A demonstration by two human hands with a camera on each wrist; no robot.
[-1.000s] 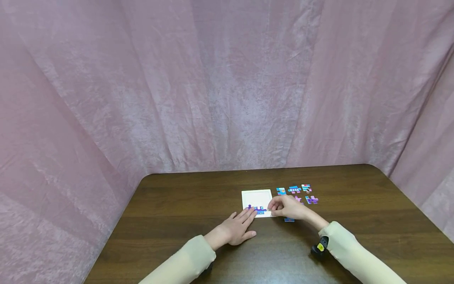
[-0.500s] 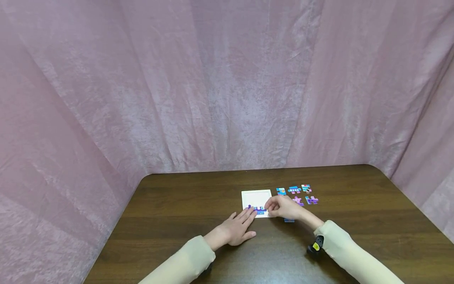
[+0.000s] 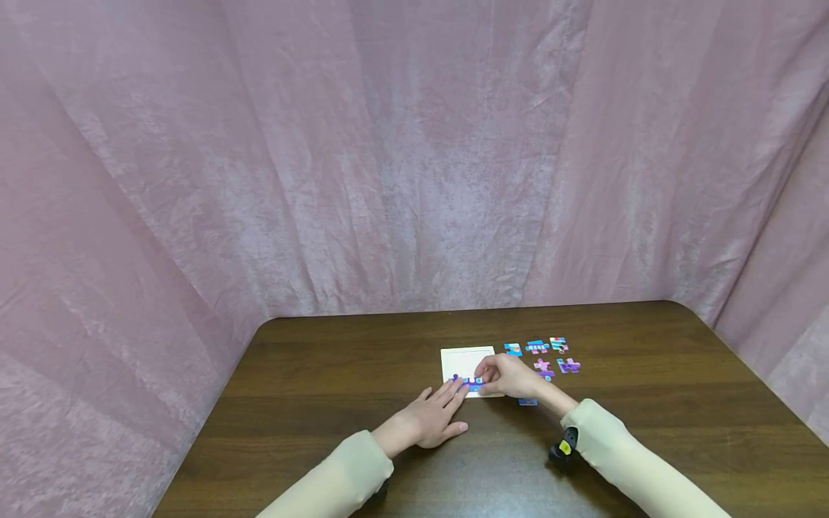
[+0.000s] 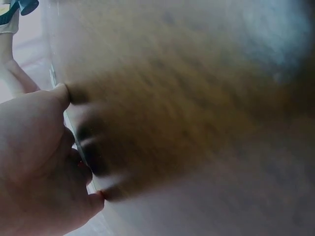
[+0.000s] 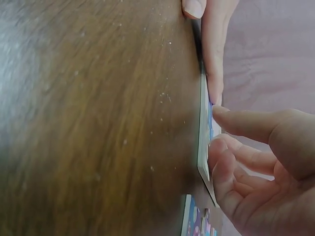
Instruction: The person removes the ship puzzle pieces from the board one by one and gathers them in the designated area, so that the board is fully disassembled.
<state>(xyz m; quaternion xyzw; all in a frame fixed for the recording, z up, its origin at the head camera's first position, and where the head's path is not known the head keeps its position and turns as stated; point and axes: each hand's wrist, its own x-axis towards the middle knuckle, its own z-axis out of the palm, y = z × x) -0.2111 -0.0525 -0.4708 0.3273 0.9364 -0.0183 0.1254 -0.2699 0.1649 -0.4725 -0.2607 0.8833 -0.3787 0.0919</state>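
A white square puzzle tray lies on the table with blue and purple jigsaw pieces along its near side. My left hand lies flat with fingers spread, its fingertips resting on the tray's near left part. At the near right part, my right hand has curled fingers and pinches a blue-purple puzzle piece. In the right wrist view, the thumb and fingertips meet a blue piece low in the tray. The right fingers partly hide that piece.
Several loose puzzle pieces lie right of the tray, among them a blue one, a pink one and a purple one. Another piece lies below the right hand. A pink curtain hangs behind the brown table.
My right hand has slid left along the tray's near side, uncovering more of the pink piece. The left hand has stayed in place.
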